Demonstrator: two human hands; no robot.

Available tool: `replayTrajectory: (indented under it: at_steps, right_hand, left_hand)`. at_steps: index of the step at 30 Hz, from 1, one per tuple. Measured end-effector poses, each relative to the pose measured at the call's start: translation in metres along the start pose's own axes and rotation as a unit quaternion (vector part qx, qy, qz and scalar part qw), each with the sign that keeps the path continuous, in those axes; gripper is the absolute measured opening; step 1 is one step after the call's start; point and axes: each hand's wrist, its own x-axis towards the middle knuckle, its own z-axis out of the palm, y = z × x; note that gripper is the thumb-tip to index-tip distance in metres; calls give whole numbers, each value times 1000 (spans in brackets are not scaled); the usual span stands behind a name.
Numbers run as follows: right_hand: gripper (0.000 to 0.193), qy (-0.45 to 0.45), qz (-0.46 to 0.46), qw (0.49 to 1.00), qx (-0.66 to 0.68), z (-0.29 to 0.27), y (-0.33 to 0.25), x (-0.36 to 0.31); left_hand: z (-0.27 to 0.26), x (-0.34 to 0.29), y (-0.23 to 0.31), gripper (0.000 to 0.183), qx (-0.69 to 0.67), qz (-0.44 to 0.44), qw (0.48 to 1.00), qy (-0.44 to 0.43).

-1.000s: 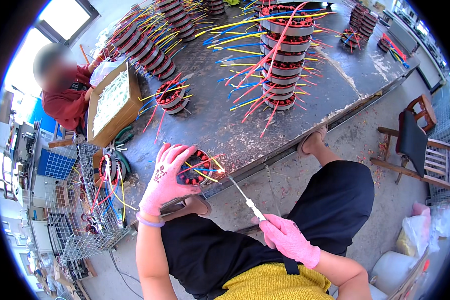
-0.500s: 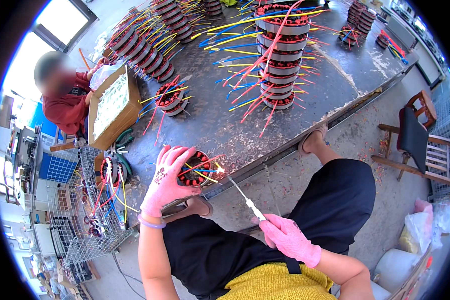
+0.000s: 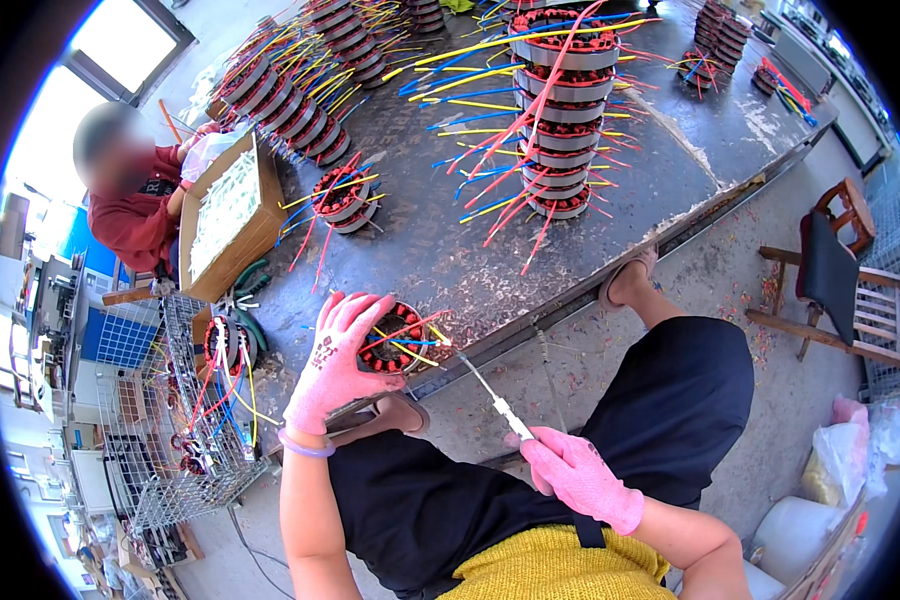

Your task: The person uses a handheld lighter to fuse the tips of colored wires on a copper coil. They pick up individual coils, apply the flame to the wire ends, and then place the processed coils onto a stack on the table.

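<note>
My left hand (image 3: 342, 358), in a pink glove, is wrapped round the rim of a motor stator (image 3: 398, 325) at the table's near edge, tilting it. The stator has a grey ring, red windings and red, yellow and blue leads pointing right. My right hand (image 3: 577, 474), also gloved in pink, grips a slim torch (image 3: 503, 407) with a white body and thin metal tube. The tube's tip points up and left at the lead ends, where a small bright glow shows. My right fingers are closed on its lower end.
A tall stack of stators (image 3: 567, 110) with wires sticking out stands on the table (image 3: 450, 200); a short stack (image 3: 342, 200) is nearer. A cardboard box (image 3: 232, 215) of white sleeves sits left, by a co-worker (image 3: 135, 205). A wire basket (image 3: 185, 490) and a chair (image 3: 828, 270) flank the table.
The bright flame at the lead ends has shrunk to a small glow. Both hands keep nearly the same places; the whole view has shifted slightly.
</note>
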Motion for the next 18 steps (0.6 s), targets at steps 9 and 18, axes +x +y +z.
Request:
replayTrajectory:
  at_steps: [9,18]
  right_hand:
    - [34,2,8,1000,10,-1,4,0]
    - [34,-1,-3,1000,-5,-1,2,1]
  left_hand:
    - [0,1,0,100,11,-1,1000,-6]
    - [1,0,-3,102,8,4,1000,-6]
